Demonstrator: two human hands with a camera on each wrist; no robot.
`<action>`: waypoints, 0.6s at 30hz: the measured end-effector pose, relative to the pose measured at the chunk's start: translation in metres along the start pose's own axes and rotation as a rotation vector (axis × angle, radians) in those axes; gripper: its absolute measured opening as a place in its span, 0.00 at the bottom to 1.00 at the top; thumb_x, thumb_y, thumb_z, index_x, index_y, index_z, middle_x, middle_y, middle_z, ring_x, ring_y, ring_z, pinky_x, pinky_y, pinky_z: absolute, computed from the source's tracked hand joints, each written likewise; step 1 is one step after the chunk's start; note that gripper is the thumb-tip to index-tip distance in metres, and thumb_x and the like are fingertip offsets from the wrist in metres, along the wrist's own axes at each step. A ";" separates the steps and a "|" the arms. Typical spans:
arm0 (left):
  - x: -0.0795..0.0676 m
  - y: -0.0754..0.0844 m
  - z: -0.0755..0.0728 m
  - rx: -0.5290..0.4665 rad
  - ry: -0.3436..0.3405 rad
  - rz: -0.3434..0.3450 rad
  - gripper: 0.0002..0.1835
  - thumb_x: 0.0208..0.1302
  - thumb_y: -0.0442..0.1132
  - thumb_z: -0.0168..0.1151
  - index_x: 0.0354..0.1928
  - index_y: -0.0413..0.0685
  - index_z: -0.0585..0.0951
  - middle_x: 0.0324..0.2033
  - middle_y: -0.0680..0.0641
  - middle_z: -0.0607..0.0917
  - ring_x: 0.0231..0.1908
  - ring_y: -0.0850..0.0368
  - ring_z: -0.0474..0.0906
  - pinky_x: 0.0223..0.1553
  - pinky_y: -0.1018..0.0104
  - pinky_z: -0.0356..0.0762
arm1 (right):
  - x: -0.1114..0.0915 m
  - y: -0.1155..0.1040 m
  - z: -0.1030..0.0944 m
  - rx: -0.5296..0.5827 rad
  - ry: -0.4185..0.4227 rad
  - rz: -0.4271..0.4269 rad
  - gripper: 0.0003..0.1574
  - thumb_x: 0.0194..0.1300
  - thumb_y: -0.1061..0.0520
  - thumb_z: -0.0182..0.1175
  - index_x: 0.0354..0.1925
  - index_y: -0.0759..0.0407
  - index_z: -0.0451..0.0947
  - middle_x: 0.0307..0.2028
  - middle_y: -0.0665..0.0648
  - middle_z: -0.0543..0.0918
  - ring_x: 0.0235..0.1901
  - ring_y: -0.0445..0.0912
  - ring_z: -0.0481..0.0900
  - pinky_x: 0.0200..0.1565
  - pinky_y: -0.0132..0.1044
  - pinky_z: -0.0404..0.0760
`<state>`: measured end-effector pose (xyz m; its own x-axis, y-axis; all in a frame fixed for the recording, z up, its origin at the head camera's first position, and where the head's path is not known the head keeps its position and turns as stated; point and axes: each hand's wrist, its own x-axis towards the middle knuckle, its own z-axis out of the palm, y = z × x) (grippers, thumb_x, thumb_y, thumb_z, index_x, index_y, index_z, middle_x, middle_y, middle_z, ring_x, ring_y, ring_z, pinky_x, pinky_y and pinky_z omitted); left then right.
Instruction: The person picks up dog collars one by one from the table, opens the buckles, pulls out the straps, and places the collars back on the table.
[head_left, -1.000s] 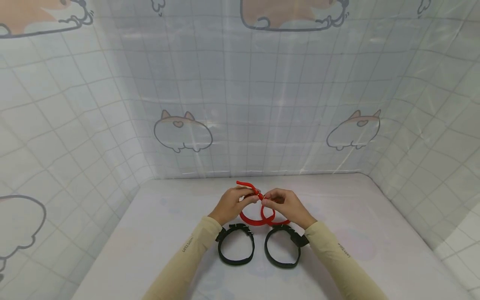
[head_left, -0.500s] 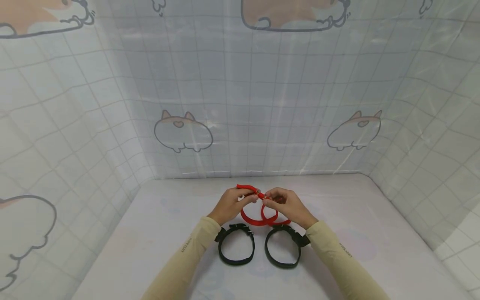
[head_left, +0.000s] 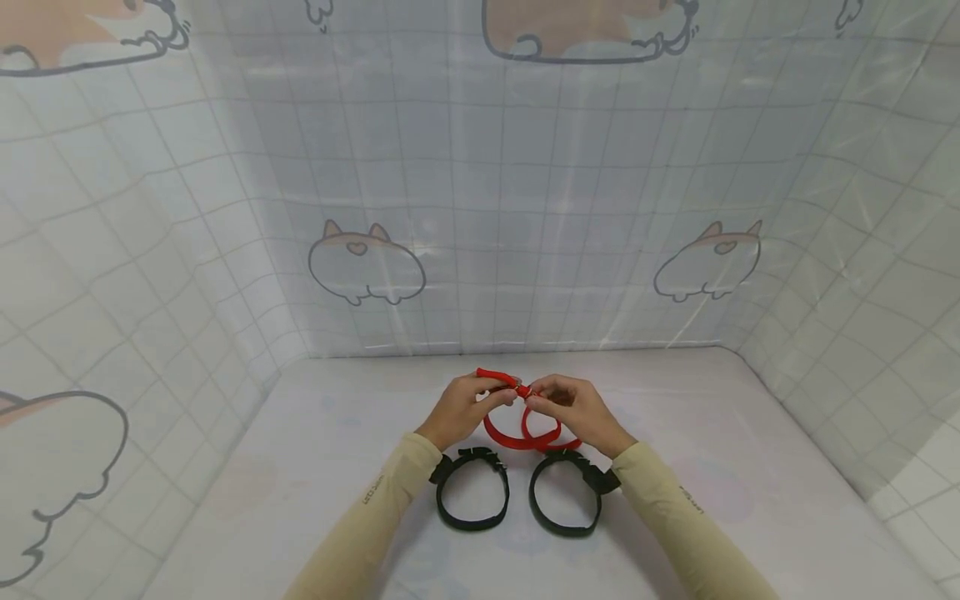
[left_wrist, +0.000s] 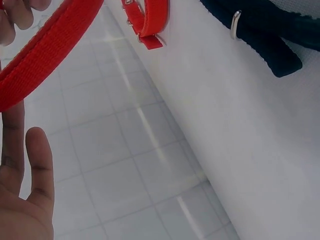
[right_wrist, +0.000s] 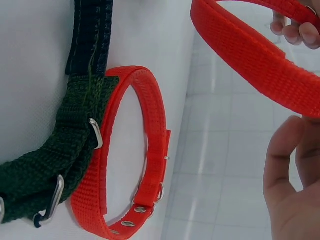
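A red collar with metal fittings is raised off the table between both hands. My left hand pinches its strap near the buckle, and a free strap end sticks out beyond those fingers. From the other side my right hand pinches the same collar close to the fittings. In the right wrist view its padded band hangs as a loop. A second red collar, buckled into a ring with metal eyelets, stands on the table behind the dark ones. Exactly how the strap passes the buckle is too small to tell.
Nearer the body lie two buckled collars, a dark one on the left and a dark green one on the right, close to the forearms. The white table meets a tile-patterned backdrop at its far edge and sides.
The held red collar's loop has shifted slightly right, and its free strap end sits a little lower than a second ago. Both hands stay nearly in place; the other collars have not moved.
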<state>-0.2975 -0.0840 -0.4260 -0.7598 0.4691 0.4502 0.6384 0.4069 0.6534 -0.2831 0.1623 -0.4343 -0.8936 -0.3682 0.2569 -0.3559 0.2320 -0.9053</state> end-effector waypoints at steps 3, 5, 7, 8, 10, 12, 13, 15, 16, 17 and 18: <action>-0.001 0.000 0.000 0.004 0.009 -0.008 0.10 0.68 0.46 0.67 0.49 0.57 0.89 0.34 0.66 0.87 0.40 0.63 0.77 0.44 0.58 0.77 | -0.001 0.001 -0.001 0.005 -0.026 0.001 0.15 0.69 0.48 0.68 0.52 0.47 0.83 0.45 0.57 0.87 0.43 0.57 0.83 0.51 0.54 0.80; -0.002 0.000 0.000 0.009 0.012 -0.014 0.10 0.68 0.44 0.68 0.49 0.56 0.89 0.34 0.66 0.87 0.40 0.63 0.77 0.44 0.58 0.77 | -0.002 0.001 -0.001 0.007 -0.035 0.002 0.15 0.69 0.49 0.67 0.53 0.48 0.83 0.45 0.60 0.86 0.43 0.60 0.82 0.50 0.56 0.81; -0.002 -0.001 0.000 0.018 0.012 -0.013 0.10 0.68 0.45 0.68 0.49 0.57 0.89 0.34 0.65 0.87 0.40 0.63 0.77 0.43 0.59 0.76 | -0.003 0.000 0.000 -0.004 -0.029 0.005 0.15 0.69 0.48 0.67 0.53 0.48 0.83 0.45 0.59 0.86 0.43 0.61 0.82 0.49 0.55 0.81; -0.002 0.000 0.000 0.020 0.013 -0.007 0.10 0.68 0.45 0.67 0.48 0.57 0.89 0.34 0.65 0.87 0.40 0.62 0.77 0.43 0.59 0.76 | -0.003 -0.001 0.001 -0.009 -0.023 0.009 0.15 0.69 0.48 0.67 0.52 0.48 0.83 0.44 0.59 0.86 0.43 0.61 0.82 0.49 0.55 0.80; -0.002 0.000 0.000 0.022 0.011 0.000 0.10 0.69 0.46 0.67 0.48 0.56 0.89 0.34 0.64 0.87 0.40 0.62 0.77 0.43 0.59 0.76 | -0.003 -0.003 0.003 -0.015 -0.006 0.019 0.15 0.68 0.46 0.68 0.50 0.48 0.84 0.44 0.56 0.87 0.42 0.57 0.84 0.50 0.55 0.81; -0.002 0.001 0.001 0.023 0.008 0.005 0.11 0.69 0.48 0.66 0.48 0.56 0.89 0.34 0.64 0.87 0.40 0.62 0.77 0.43 0.58 0.77 | -0.003 -0.005 0.004 -0.034 0.017 0.027 0.15 0.67 0.44 0.69 0.48 0.48 0.84 0.43 0.53 0.87 0.41 0.52 0.84 0.49 0.53 0.81; -0.002 0.001 0.001 0.021 0.006 0.007 0.11 0.69 0.49 0.66 0.48 0.56 0.89 0.34 0.64 0.87 0.40 0.61 0.77 0.43 0.57 0.77 | -0.003 -0.006 0.005 -0.042 0.028 0.029 0.16 0.66 0.43 0.70 0.47 0.48 0.84 0.42 0.51 0.87 0.40 0.51 0.84 0.49 0.53 0.81; -0.002 0.002 0.001 0.016 0.003 0.005 0.12 0.69 0.50 0.66 0.48 0.56 0.89 0.34 0.64 0.87 0.40 0.62 0.77 0.44 0.56 0.77 | -0.002 -0.007 0.005 -0.046 0.043 0.030 0.16 0.65 0.42 0.70 0.45 0.48 0.84 0.41 0.50 0.87 0.40 0.50 0.84 0.49 0.52 0.81; -0.002 0.002 0.001 0.013 0.002 0.005 0.12 0.69 0.50 0.66 0.48 0.56 0.89 0.34 0.64 0.87 0.40 0.61 0.77 0.44 0.55 0.77 | -0.002 -0.007 0.005 -0.049 0.047 0.027 0.16 0.65 0.42 0.70 0.45 0.48 0.84 0.41 0.50 0.87 0.40 0.50 0.84 0.48 0.51 0.81; -0.002 0.002 0.002 0.014 0.003 0.007 0.12 0.69 0.50 0.66 0.48 0.56 0.89 0.34 0.65 0.87 0.40 0.62 0.77 0.44 0.55 0.77 | -0.002 -0.007 0.005 -0.051 0.047 0.021 0.15 0.65 0.43 0.70 0.45 0.48 0.84 0.41 0.49 0.87 0.40 0.50 0.84 0.48 0.49 0.81; -0.002 0.002 0.002 0.014 0.004 0.008 0.12 0.69 0.50 0.66 0.48 0.56 0.89 0.34 0.65 0.87 0.40 0.62 0.77 0.44 0.55 0.77 | -0.002 -0.007 0.005 -0.049 0.042 0.017 0.15 0.65 0.43 0.70 0.45 0.48 0.84 0.41 0.50 0.87 0.40 0.51 0.84 0.48 0.49 0.81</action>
<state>-0.2942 -0.0826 -0.4264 -0.7551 0.4690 0.4582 0.6462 0.4140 0.6411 -0.2774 0.1575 -0.4305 -0.9101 -0.3256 0.2564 -0.3524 0.2823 -0.8922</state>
